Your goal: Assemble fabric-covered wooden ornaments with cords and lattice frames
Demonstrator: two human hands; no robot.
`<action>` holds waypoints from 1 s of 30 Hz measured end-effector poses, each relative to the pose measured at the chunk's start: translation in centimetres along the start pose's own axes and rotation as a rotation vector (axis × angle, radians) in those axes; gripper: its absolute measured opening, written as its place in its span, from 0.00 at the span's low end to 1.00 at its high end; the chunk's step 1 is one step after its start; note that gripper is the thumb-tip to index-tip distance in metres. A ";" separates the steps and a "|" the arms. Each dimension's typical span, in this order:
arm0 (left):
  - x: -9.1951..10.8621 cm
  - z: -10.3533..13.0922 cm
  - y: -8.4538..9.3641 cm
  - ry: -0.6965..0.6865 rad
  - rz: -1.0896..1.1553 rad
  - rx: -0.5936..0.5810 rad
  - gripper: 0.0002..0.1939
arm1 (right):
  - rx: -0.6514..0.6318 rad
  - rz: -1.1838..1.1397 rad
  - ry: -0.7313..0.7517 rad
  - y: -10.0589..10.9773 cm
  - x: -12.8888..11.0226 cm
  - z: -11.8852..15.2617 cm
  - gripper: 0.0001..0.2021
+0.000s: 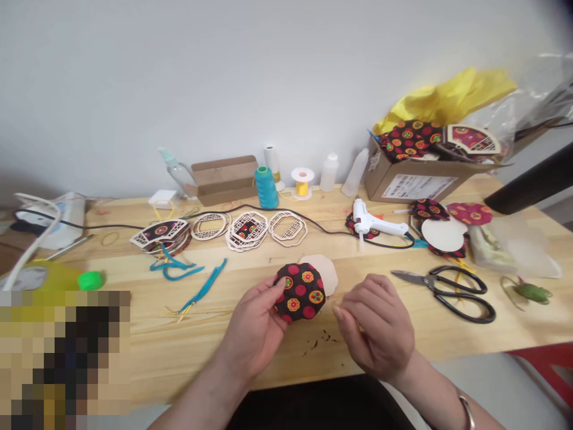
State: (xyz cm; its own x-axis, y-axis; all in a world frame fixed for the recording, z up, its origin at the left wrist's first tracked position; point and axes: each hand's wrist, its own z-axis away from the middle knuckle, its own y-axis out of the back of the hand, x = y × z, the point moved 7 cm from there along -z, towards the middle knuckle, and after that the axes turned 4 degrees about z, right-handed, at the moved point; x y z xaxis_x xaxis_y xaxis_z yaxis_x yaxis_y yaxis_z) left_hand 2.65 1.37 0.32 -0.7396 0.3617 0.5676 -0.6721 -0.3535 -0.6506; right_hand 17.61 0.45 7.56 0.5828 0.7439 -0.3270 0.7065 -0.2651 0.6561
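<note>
Cardboard box: the brown box [385, 173] at the back right is filled past its rim; dark patterned cloth pieces [412, 140] and a fan-shaped frame [473, 140] show at the top, with crumpled yellow wrapping [447, 98] rising behind them.
Low box: a long, low box [226, 194] stands by the wall with its flap up; what is inside is hidden.
Bottles: a clear spray bottle [178, 170] stands left of the low box; to the right are two cloudy bottles, one upright [330, 174], one tilted [357, 173]. How full they are, I cannot tell.
Cloth disc: the disc [299, 292] is held up at the front of the table, between the two hands. Black cloth, crimson dots, orange flower motifs with green or red centres, softly scalloped edge.
Pale disc: a plain cream, wavy-edged piece [330, 272] shows partly behind the cloth disc; whether they touch is unclear.
Left hand: the left hand [259, 322] grips the cloth disc by its left edge, thumb on the face, fingers underneath.
Right hand: the right hand [376, 325] is curled beside the disc, apart from it, thumb near the forefinger; I cannot tell whether anything thin is pinched there.
Writing: the box's white label [418, 186] carries print too small to read.
</note>
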 end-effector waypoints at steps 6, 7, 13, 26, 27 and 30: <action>0.7 -0.1 0.6 -0.046 -0.064 0.053 0.08 | -0.223 -0.119 0.218 -1.3 -2.0 0.2 0.19; 1.3 0.0 0.9 -0.078 -0.101 0.067 0.09 | -0.199 -0.161 0.227 -0.8 -2.1 0.0 0.17; 6.4 -0.3 3.5 -0.292 -0.715 0.131 0.25 | -0.096 0.187 -0.049 2.9 3.4 -0.4 0.07; 3.5 2.6 -1.7 -1.394 -1.927 -0.084 0.21 | -0.361 0.651 -0.146 2.3 13.7 -2.1 0.14; 2.1 2.7 -2.4 -1.401 -1.955 -0.192 0.21 | -0.403 0.644 -0.148 1.4 14.0 -2.7 0.15; -0.4 2.6 -3.1 -1.405 -1.992 -0.306 0.17 | -0.497 0.672 -0.181 -0.6 15.0 -3.9 0.18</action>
State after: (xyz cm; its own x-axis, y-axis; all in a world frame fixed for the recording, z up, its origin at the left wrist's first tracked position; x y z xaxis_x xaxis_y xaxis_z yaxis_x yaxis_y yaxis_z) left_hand 4.94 0.13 3.44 0.7937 -0.6000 0.1005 -0.3681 -0.3421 0.8646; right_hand 24.38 14.21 4.92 0.9000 0.4045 0.1623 -0.0452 -0.2837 0.9578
